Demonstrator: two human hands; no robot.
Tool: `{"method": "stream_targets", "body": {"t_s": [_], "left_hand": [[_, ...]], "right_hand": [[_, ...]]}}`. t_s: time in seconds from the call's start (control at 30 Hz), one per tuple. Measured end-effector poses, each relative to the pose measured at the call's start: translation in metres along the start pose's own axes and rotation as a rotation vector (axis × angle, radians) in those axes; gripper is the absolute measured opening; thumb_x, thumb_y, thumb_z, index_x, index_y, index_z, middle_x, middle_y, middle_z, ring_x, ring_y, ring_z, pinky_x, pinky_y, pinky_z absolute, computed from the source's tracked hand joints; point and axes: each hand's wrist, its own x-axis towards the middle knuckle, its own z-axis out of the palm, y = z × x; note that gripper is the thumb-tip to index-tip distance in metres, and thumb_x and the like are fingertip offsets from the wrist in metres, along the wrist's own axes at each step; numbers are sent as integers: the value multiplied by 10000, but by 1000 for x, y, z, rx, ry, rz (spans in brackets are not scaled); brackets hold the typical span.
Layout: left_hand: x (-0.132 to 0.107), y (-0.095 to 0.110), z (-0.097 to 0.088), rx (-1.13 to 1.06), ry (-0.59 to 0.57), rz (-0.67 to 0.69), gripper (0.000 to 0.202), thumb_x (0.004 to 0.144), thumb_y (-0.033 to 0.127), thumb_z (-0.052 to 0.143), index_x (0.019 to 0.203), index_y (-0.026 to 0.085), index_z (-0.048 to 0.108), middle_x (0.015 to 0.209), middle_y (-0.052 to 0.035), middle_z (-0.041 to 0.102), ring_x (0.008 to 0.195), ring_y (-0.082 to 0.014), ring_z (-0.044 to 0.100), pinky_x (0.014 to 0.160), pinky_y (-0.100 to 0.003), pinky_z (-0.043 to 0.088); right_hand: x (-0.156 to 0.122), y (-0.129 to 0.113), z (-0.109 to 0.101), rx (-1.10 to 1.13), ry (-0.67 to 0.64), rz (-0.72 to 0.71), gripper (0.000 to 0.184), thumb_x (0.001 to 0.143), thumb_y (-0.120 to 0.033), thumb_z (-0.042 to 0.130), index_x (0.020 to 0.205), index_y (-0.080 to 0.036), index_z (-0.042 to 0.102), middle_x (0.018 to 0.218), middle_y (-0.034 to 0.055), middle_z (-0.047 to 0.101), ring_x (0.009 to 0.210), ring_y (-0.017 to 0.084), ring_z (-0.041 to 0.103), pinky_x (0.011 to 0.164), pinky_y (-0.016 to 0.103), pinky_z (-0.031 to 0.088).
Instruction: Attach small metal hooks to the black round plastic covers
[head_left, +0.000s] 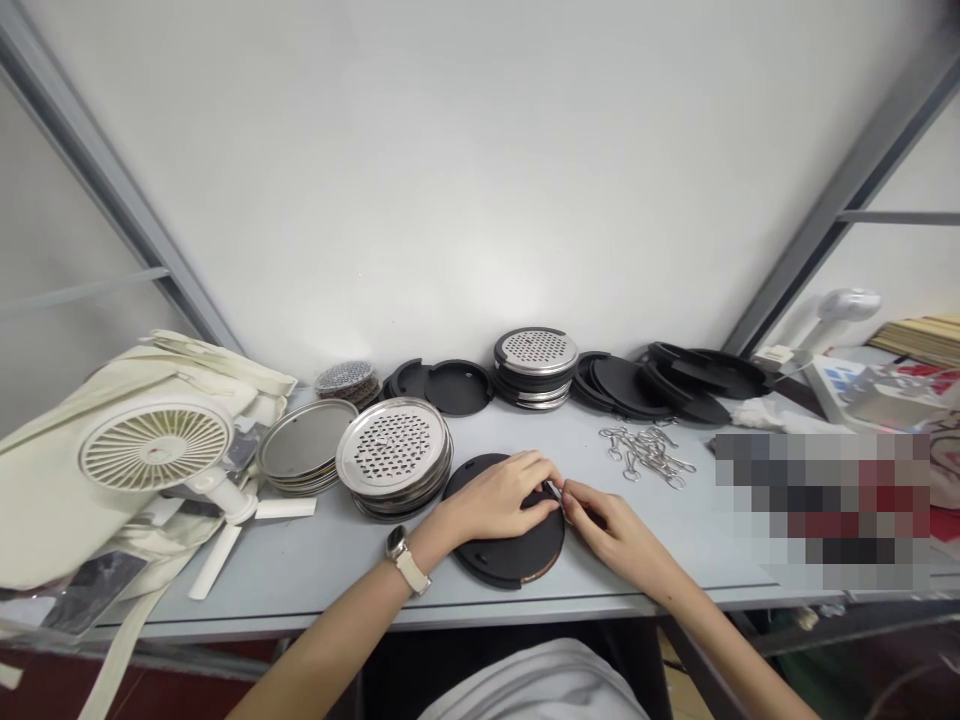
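A round black cover (502, 565) lies on the table in front of me, with a coppery strip along its lower right edge. My left hand (506, 500) rests across its top, fingers curled at the right side and holding it. At that same edge my right hand (604, 525) is closed in a pinch; whatever sits between its fingertips is too small to make out. Just beyond the right hand lies a loose pile of wire hooks (646, 452). Left of the cover stands a stack of perforated metal discs (391, 447), grater-like on top.
Plain metal discs (307, 440) are stacked farther left, beside a white fan (157, 443) and a cream bag (52, 490). Along the wall stand a stack of discs in black rims (536, 352) and several black covers (630, 385). A blurred patch (832, 510) hides the right side.
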Motion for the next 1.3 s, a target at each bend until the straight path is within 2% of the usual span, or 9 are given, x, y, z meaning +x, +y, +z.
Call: {"method": "stream_targets", "body": {"t_s": [0.43,0.77,1.17,1.3], "left_hand": [[-1,0,0,-22,-1,-6,195,884,160,559,1072,186,514,1043,-64,564,975,-200,557,859,-308,452],[1,-6,4,-103,9,-27,219,862,137,586,1063,188,516,1046,-39,606,881,-159,604,829,-286,479],[1,-7,5,-99,19,-9,215,854,134,592,1053,186,530,1037,-35,603,878,-153,590,829,-279,474],[1,-7,4,-107,15,-11,214,861,152,598,1061,186,529,1045,-33,605,879,-152,592,833,-278,475]], "right_hand": [[1,0,1,21,3,7,347,974,-401,335,697,-204,405,626,-42,387,580,131,376,539,242,318],[1,4,3,17,5,8,346,969,-399,359,679,-210,366,614,-50,349,570,122,348,525,236,309],[-1,3,2,-4,4,-4,189,896,-228,402,708,-209,398,614,-53,406,568,125,391,532,236,324],[0,3,1,-15,-4,-8,181,896,-218,390,715,-211,391,619,-55,409,569,126,397,540,237,322]]}}
